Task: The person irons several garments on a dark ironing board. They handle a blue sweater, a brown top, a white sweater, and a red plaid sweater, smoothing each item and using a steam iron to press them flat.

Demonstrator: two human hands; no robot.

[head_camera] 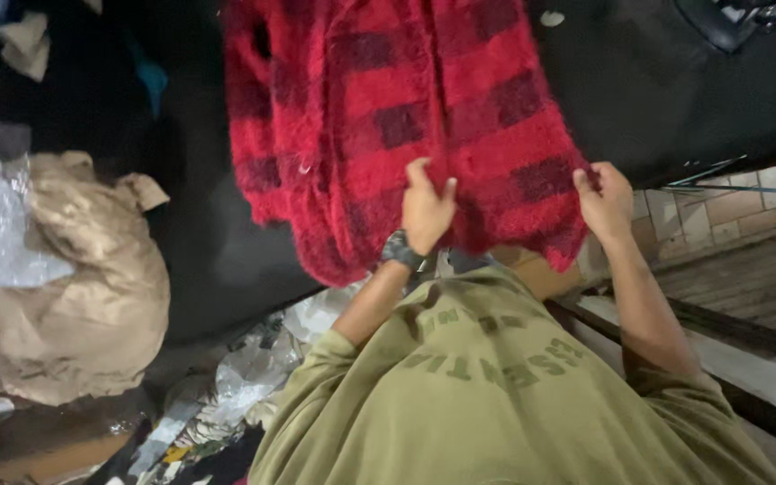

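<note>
Nearest, the 2 hands grip the near hem of a fuzzy red-and-black checked garment (406, 117): left hand (426, 209) pinching mid-hem, right hand (605, 199) clamped on its right corner. The garment spreads farther over a black surface (675, 90); crumpled brown paper (83, 287) lies left.

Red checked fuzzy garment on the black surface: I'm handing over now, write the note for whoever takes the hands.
Left hand: fingers pinching the lower edge of the red-and-black checked fuzzy garment, near its middle.
Right hand: gripping the same edge at its right corner.
The garment lies spread on a black surface, hem towards the person.
Done: laid out flat, both hands on the hem.
Left: not folded or lifted yet.
Beside it on the left, a crumpled brown paper heap.
</note>
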